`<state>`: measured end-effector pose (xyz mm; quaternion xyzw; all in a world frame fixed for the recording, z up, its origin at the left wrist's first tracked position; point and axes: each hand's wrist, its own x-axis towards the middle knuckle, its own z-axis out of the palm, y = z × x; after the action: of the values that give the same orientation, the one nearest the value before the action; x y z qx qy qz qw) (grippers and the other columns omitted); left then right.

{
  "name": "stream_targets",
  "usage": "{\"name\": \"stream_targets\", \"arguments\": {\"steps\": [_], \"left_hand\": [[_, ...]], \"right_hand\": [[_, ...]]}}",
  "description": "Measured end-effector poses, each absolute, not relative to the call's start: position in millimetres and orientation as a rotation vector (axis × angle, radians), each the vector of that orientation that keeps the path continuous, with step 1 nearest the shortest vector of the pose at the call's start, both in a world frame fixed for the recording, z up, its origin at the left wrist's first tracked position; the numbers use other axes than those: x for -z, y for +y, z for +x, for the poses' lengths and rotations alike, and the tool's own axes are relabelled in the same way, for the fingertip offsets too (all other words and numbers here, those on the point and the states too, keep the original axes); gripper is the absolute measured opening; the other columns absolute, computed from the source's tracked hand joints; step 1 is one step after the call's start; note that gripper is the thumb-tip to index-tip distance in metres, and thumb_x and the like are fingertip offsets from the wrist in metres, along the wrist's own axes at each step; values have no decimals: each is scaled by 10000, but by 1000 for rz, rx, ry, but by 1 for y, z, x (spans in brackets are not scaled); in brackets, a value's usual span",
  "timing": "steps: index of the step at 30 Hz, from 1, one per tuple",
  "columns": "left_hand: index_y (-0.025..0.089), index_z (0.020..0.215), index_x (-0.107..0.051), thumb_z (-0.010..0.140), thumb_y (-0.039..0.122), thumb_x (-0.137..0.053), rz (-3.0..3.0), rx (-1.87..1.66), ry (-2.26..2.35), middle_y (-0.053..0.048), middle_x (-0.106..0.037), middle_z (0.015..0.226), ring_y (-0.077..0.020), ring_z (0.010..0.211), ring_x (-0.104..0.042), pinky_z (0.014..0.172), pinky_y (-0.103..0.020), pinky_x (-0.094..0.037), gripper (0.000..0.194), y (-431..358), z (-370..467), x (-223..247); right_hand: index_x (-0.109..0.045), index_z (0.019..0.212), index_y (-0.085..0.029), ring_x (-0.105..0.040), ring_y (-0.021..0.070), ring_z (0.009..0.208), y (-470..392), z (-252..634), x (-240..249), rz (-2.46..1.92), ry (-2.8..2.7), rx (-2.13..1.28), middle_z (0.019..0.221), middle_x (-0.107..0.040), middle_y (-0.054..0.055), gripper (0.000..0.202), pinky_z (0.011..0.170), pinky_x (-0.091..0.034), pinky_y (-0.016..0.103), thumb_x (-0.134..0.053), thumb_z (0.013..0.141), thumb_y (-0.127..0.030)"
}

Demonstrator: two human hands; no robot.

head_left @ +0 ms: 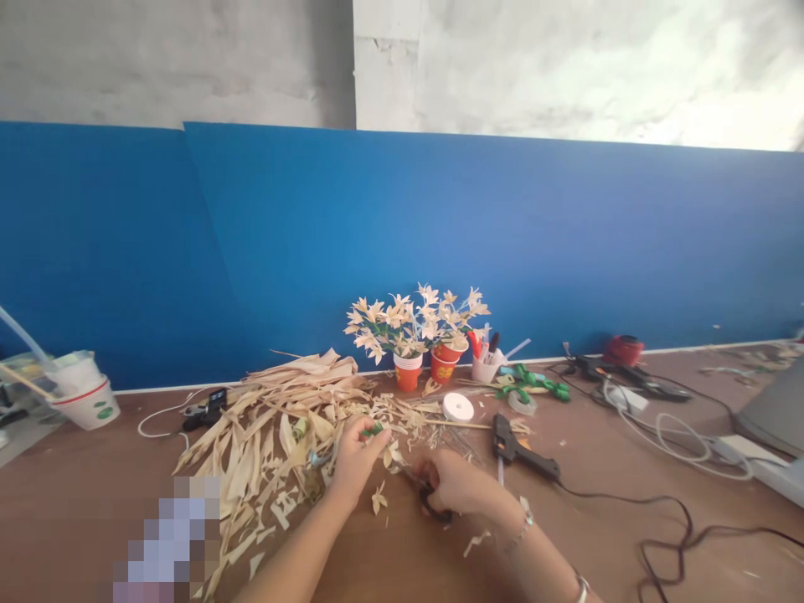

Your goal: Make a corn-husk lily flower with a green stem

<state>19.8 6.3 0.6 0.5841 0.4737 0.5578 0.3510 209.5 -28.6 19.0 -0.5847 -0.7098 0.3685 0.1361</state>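
Note:
My left hand [355,456] pinches a small pale flower [393,455] made of dried husk, and a bit of green [375,429] shows between the fingers. Just to its right, my right hand [447,481] is closed round black-handled scissors [433,504]. Their blades point left toward the flower, but fingers and blur hide whether they touch it. A loose star-shaped husk flower [378,499] lies on the table below the two hands. Beside my left hand spreads a heap of dried corn husks [251,452].
Behind the hands stand paper cups [408,375] of finished husk flowers [395,314]. A white tape roll [458,407] and a black glue gun [521,452] with a trailing cord [628,499] lie to the right. A blue partition [440,218] closes off the back.

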Motion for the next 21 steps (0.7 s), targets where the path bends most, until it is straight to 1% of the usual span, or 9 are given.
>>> {"name": "stream_targets", "arguments": {"steps": [3,6,7,9,11,13,14,17,21], "left_hand": [[206,611,-561,667,299,-652,1571,-1453,1215,-10,-545,741,-198,762,-504,697,-280,-375,141,4,20,-3],[212,584,-548,658,265,-654,1634,-1464,1198,-27,-572,775,-214,790,-512,737,-304,-385,140,0,22,-7],[213,577,-544,652,253,-658,1650,-1469,1183,-31,-578,788,-220,806,-516,758,-313,-390,142,-1,22,-7],[215,572,-540,647,235,-663,1682,-1466,1137,-36,-582,813,-228,841,-524,801,-333,-395,146,-3,24,-7],[212,576,-542,647,227,-668,1699,-1444,1091,-36,-580,831,-232,876,-531,835,-346,-395,146,-4,26,-6],[207,577,-547,644,228,-675,1689,-1413,1060,-36,-577,841,-234,894,-538,846,-350,-396,146,-6,27,-5],[204,583,-556,643,231,-679,1682,-1399,1049,-36,-577,844,-234,898,-541,848,-350,-396,139,-6,27,-5],[205,660,-617,667,251,-668,1674,-1377,1045,-39,-594,855,-236,901,-549,847,-351,-395,69,-6,26,-4],[213,773,-653,709,287,-636,1628,-1418,1132,-46,-625,864,-237,885,-552,813,-342,-396,99,-2,23,-3]], "right_hand": [[-645,811,-193,-486,105,492,-27,212,-18,-1660,-2028,-1186,565,-562,-58,372,419,-293,186,-641,463,-62],[-646,813,-174,-485,107,446,-27,207,-19,-1556,-1895,-1299,513,-558,-46,234,424,-326,196,-588,589,-138],[-649,826,-166,-494,112,463,-27,203,-20,-1502,-1832,-1251,533,-571,-32,205,443,-346,203,-572,636,-172],[-658,853,-160,-524,131,560,-27,193,-23,-1374,-1744,-1076,629,-610,0,203,509,-386,218,-589,672,-221],[-657,775,-163,-519,139,619,-26,181,-24,-1300,-1706,-935,669,-608,10,139,553,-394,227,-610,662,-229],[-613,656,-165,-492,128,589,-25,174,-21,-1282,-1666,-905,624,-573,-2,69,543,-379,224,-600,665,-233],[-584,628,-167,-478,120,559,-24,173,-19,-1280,-1644,-933,594,-554,-11,87,526,-370,221,-588,675,-241],[-532,624,-172,-474,108,502,-19,180,-12,-1364,-1599,-1025,533,-531,-31,97,496,-361,211,-537,704,-226],[-509,545,-170,-537,134,561,-5,205,-7,-1718,-1632,-803,538,-571,-5,147,551,-381,225,-488,688,-140]]}}
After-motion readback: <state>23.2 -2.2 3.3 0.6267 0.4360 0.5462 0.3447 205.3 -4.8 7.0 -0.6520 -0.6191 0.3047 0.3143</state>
